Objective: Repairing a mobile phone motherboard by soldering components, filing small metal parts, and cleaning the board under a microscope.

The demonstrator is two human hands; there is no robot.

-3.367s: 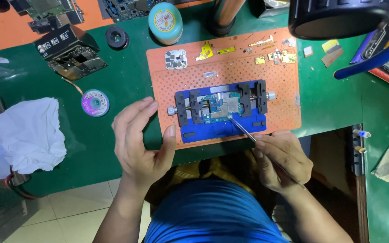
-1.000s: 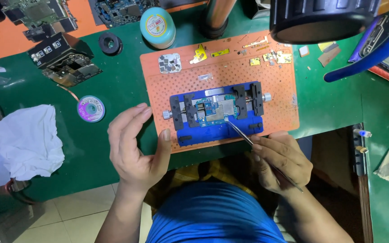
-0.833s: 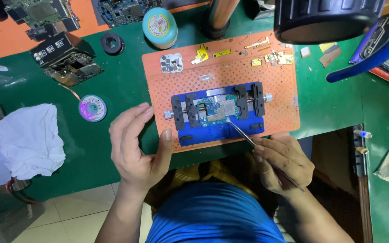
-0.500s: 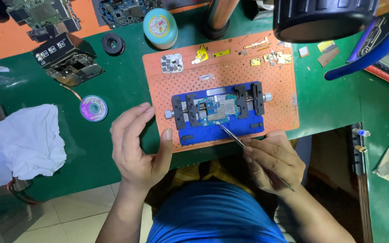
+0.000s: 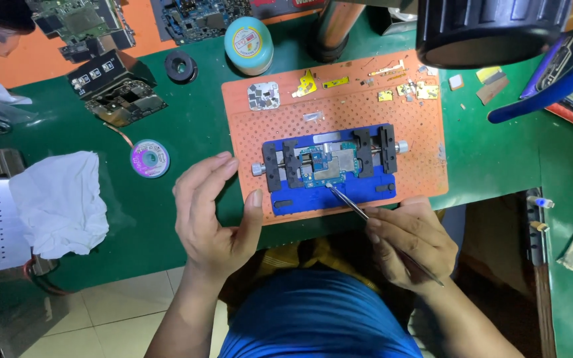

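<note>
A small circuit board (image 5: pixel 326 163) is clamped in a blue holder (image 5: pixel 329 167) on an orange perforated mat (image 5: pixel 339 109). My right hand (image 5: pixel 409 242) grips thin metal tweezers (image 5: pixel 353 204) whose tip touches the board's lower edge. My left hand (image 5: pixel 213 215) lies flat with fingers spread on the green table, its thumb against the mat's left edge, holding nothing.
Small metal shields (image 5: pixel 264 96) and yellow bits lie on the mat's far side. A solder wick spool (image 5: pixel 149 158), white cloth (image 5: pixel 61 202), round tin (image 5: pixel 249 44), dismantled boards (image 5: pixel 117 89) and a black microscope head (image 5: pixel 492 30) surround the mat.
My right hand has shifted left and forward, bringing the tweezers' tip from the holder's right part onto the board's lower edge. My left hand has stayed put.
</note>
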